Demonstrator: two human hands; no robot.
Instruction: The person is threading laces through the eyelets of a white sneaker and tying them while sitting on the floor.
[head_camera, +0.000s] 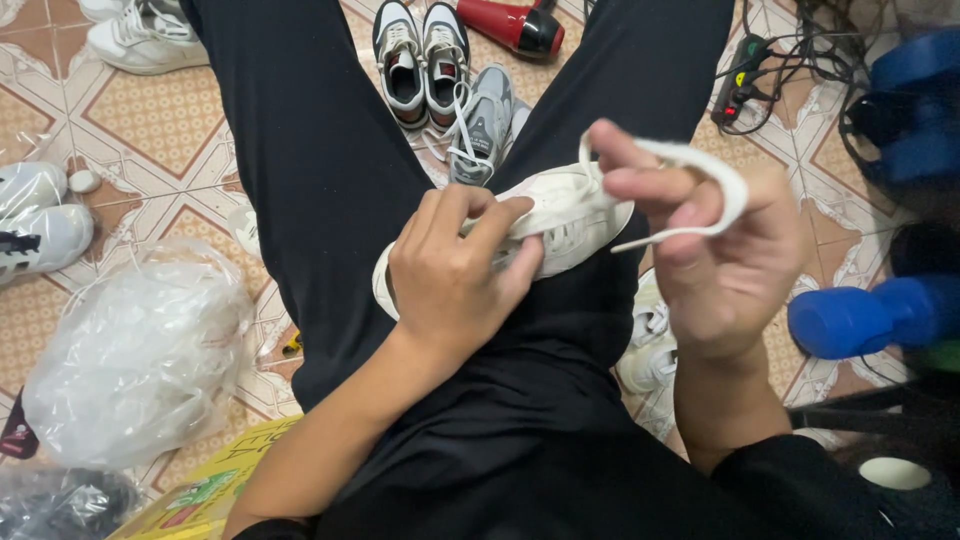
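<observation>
A white sneaker (570, 215) lies across my lap, between my legs in black trousers. My left hand (455, 275) rests on top of the shoe and grips its upper, fingers curled over it. My right hand (715, 250) is raised to the right of the shoe and pinches a white shoelace (715, 180), which loops over my fingers and runs back to the shoe's eyelets.
Tiled floor all around. Grey and black-white sneakers (440, 80) lie ahead with a red hair dryer (515, 28). White shoes (40, 225) at left, a crumpled plastic bag (135, 360), a yellow box (200, 495). Blue dumbbells (870, 315) and cables (770, 70) at right.
</observation>
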